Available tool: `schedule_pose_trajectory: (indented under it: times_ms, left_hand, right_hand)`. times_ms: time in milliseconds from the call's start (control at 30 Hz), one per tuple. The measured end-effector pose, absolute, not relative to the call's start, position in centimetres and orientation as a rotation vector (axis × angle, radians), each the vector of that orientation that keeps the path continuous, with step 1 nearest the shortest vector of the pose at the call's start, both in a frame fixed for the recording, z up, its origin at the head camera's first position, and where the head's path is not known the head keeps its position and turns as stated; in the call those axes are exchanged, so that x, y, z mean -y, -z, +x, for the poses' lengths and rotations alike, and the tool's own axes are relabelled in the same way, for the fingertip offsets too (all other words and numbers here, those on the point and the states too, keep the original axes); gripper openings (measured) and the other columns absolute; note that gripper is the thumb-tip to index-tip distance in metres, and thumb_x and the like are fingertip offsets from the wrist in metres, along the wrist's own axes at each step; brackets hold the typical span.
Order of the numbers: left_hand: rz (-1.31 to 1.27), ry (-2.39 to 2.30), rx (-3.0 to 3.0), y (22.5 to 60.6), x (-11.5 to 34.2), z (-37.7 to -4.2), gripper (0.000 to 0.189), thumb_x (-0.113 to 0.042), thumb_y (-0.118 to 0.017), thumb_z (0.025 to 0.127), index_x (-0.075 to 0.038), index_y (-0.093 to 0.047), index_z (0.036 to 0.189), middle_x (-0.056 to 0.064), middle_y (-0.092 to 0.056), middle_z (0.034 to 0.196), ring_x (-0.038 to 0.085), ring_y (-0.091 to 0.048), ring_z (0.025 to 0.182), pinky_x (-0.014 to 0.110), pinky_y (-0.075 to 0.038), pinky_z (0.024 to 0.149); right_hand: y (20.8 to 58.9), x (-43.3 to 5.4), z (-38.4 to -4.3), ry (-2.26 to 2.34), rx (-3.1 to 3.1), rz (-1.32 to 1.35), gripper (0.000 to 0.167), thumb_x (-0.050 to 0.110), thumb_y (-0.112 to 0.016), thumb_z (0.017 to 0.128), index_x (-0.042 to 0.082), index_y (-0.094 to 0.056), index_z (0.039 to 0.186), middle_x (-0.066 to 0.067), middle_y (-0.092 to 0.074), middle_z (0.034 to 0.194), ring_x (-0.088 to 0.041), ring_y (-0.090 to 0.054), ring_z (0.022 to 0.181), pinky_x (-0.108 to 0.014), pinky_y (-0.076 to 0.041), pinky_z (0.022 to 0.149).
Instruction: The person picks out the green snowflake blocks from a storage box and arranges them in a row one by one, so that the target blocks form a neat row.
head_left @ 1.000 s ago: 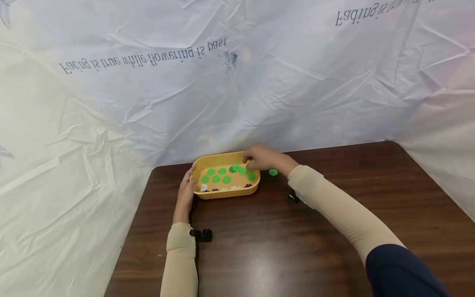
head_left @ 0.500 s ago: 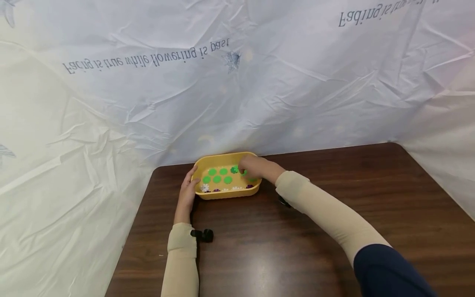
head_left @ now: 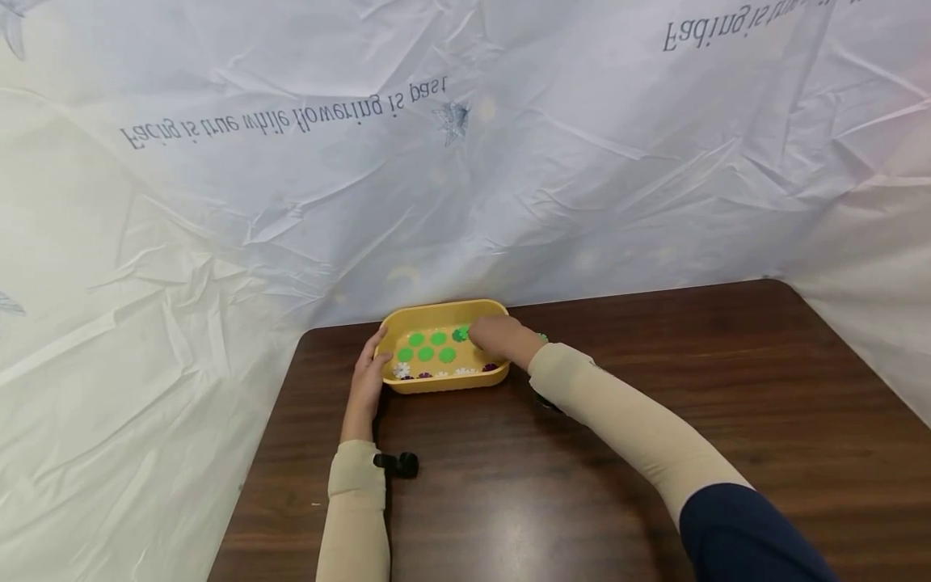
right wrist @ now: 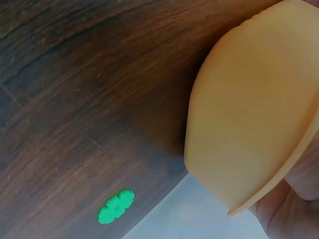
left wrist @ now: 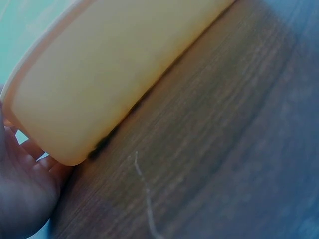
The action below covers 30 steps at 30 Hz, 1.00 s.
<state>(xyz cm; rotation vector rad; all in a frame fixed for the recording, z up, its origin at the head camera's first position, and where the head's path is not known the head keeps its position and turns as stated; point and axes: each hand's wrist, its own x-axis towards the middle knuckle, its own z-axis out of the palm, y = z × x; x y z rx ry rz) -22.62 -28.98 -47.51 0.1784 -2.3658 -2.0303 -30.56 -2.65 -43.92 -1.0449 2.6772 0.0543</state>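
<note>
A yellow plastic tray (head_left: 444, 386) stands near the table's far edge. My left hand (head_left: 367, 376) grips its left end, thumb over the rim and fingers along the outside wall; in the left wrist view, part of that hand (left wrist: 25, 189) shows at the tray's corner. Reaching over the right rim, my right hand (head_left: 498, 335) is inside the tray, its fingertips hidden. Several light green discs (head_left: 425, 353) lie in rows on the tray floor. Close to my right fingers is a darker green flower-shaped piece (head_left: 460, 333). White snowflake-shaped pieces (head_left: 402, 369) and purple ones (head_left: 490, 368) lie along the near wall.
One green flower-shaped piece (right wrist: 116, 206) lies on the dark wooden table (head_left: 465, 485) beyond the tray's right end. A white printed sheet (head_left: 465, 202) hangs right behind the table. Black wrist cameras (head_left: 398, 464) are strapped to the sleeves.
From above the tray's right side, my right hand has moved left and down into it, covering the discs at that end. My left hand keeps its grip on the rim.
</note>
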Motion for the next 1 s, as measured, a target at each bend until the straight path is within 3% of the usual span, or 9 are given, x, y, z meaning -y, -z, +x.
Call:
schedule_pose_trajectory:
  times_ms: [167,400,500,633,767,1000]
  left_hand:
    - [0.157,2.030,2.364,47.5,29.0,-22.6,0.056,-0.005,-0.044,0.109,-0.006,-0.036,0.165,0.011,-0.021,0.175,0.033,-0.010,0.161,0.055,-0.013,0.127]
    - [0.124,2.029,2.362,47.6,28.9,-22.6,0.056,-0.005,-0.043,0.109,-0.005,-0.036,0.164,0.011,-0.020,0.175,0.033,-0.009,0.161,0.057,-0.013,0.126]
    - [0.134,2.020,2.366,47.9,29.0,-22.9,0.056,-0.005,-0.043,0.109,-0.005,-0.036,0.164,0.011,-0.021,0.175,0.033,-0.010,0.161,0.056,-0.013,0.126]
    - [0.128,2.030,2.357,49.6,29.6,-23.8,0.056,-0.008,-0.042,0.111,-0.009,-0.034,0.166,0.007,-0.020,0.175,0.030,-0.008,0.162,0.056,-0.012,0.126]
    - [0.111,2.014,2.343,51.0,30.1,-24.3,0.056,-0.011,-0.043,0.112,-0.013,-0.034,0.167,0.003,-0.021,0.175,0.027,-0.008,0.162,0.055,-0.011,0.127]
    - [0.072,1.950,2.365,51.2,30.1,-24.0,0.056,-0.011,-0.042,0.111,-0.012,-0.035,0.166,0.007,-0.021,0.175,0.031,-0.008,0.162,0.060,-0.012,0.125]
  right_hand:
    - [43.9,2.5,-30.3,-0.038,-2.665,-1.061,0.022,0.009,-0.059,0.107,0.013,-0.062,0.085,-0.001,-0.054,0.075,-0.013,-0.040,0.065,-0.029,-0.038,0.061]
    - [44.2,2.2,-30.5,0.076,-2.632,-1.082,0.035,0.009,-0.068,0.103,0.015,-0.050,0.073,0.002,-0.037,0.066,-0.013,-0.030,0.062,-0.029,-0.033,0.061]
    - [44.2,2.2,-30.5,0.135,-2.601,-1.085,0.034,0.008,-0.072,0.100,0.015,-0.052,0.073,0.002,-0.038,0.066,-0.012,-0.031,0.063,-0.029,-0.033,0.062]
    - [44.2,2.4,-30.5,0.152,-2.575,-1.068,0.034,0.004,-0.071,0.099,0.016,-0.053,0.073,0.003,-0.039,0.066,-0.013,-0.032,0.063,-0.029,-0.033,0.062]
    - [44.5,2.7,-30.6,0.167,-2.558,-1.085,0.041,-0.001,-0.065,0.099,0.017,-0.043,0.069,0.004,-0.029,0.065,-0.013,-0.024,0.063,-0.030,-0.028,0.061]
    - [45.2,2.9,-30.9,0.239,-2.538,-1.147,0.046,-0.006,-0.060,0.098,0.018,-0.033,0.068,0.004,-0.018,0.066,-0.013,-0.015,0.063,-0.032,-0.023,0.062]
